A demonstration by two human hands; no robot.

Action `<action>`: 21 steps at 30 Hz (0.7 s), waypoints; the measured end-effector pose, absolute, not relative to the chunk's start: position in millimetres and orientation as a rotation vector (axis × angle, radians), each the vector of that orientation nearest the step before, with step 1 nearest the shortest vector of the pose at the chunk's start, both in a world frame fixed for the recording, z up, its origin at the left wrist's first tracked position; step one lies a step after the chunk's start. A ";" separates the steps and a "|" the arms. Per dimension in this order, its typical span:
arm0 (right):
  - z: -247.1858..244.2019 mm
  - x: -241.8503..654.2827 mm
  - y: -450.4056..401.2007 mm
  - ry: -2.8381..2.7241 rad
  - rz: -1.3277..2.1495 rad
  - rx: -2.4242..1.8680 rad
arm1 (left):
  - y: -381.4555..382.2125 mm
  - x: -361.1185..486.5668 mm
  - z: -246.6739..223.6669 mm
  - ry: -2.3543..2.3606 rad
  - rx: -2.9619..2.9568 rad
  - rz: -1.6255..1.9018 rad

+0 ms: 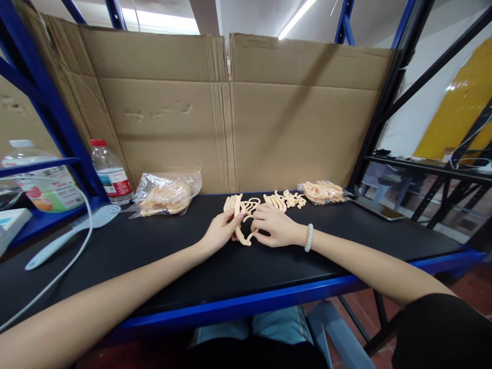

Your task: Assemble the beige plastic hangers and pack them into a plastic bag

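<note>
Both hands are together at the middle of the black tabletop. My left hand (220, 231) is closed, thumb and fingers gripping a beige curved piece (242, 237) that bends round at its near end. My right hand (275, 225), with a pale beaded bracelet at the wrist, has its fingers bent in a pinch at the other side of this piece. Its fingertips partly hide what they hold. Just beyond the hands lie beige curved strips (275, 202), side by side, and small knobbly beige pieces (295, 199). More beige strips (229, 203) lie behind my left hand.
Clear bags of beige pieces stand at the back left (169, 195) and back right (322, 192). To the left are a hairbrush (73, 233), a white cable (82, 246) and a red-capped bottle (111, 171). A flat dark device (376, 207) lies right. Cardboard (165, 113) walls the back.
</note>
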State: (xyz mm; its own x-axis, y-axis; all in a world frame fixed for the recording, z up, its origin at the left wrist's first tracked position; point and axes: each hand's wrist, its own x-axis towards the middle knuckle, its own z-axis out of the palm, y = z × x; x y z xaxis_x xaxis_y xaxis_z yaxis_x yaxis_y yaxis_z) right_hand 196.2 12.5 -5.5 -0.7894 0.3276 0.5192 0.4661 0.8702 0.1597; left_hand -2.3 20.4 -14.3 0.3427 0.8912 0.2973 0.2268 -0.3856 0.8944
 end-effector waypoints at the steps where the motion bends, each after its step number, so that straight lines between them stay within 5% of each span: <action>1: -5.6 196.0 12.3 -2.518 -0.291 -0.614 | 20.2 -2.6 -14.1 0.984 1.836 1.055; 13: -3.4 188.5 12.0 -2.049 0.902 -0.687 | 16.5 -5.5 -13.0 0.996 2.012 0.946; 21: -5.8 190.5 21.3 -1.694 0.901 -0.742 | 18.2 -3.7 -15.0 0.982 2.001 1.000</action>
